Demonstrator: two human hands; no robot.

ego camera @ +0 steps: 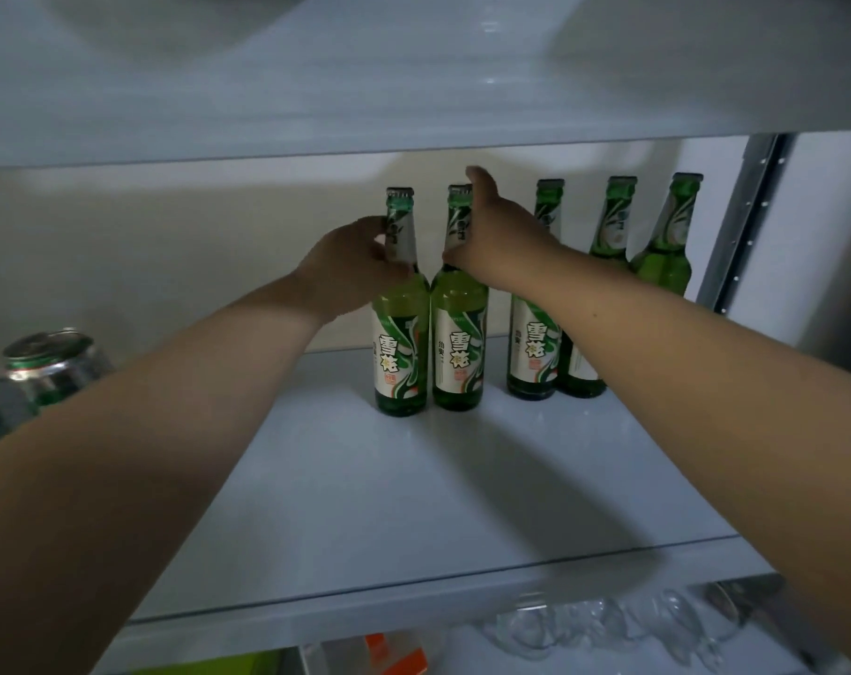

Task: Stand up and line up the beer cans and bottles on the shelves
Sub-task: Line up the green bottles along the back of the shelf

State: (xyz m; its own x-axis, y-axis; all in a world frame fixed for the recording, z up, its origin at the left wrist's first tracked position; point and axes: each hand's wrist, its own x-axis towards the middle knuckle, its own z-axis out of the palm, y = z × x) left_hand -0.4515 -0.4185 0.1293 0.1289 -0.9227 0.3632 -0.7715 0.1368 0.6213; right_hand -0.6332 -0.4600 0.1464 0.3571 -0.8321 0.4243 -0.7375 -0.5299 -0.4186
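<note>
Clear glassware [608, 626] sits blurred on the level below, with an orange item [389, 655] to its left.

Five upright green bottles [457, 343], rowed.

Head view — close, level into shelf [414, 479], facing back wall; edges perhaps distorted.

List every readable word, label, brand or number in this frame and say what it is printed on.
"雪花": body label of the leftmost bottle, neck held by the left hand.
"雪花": second bottle, neck held by the right hand.
"雪花": third bottle.
Small side print, red seals, neck labels, can: too blurred to read.
</note>
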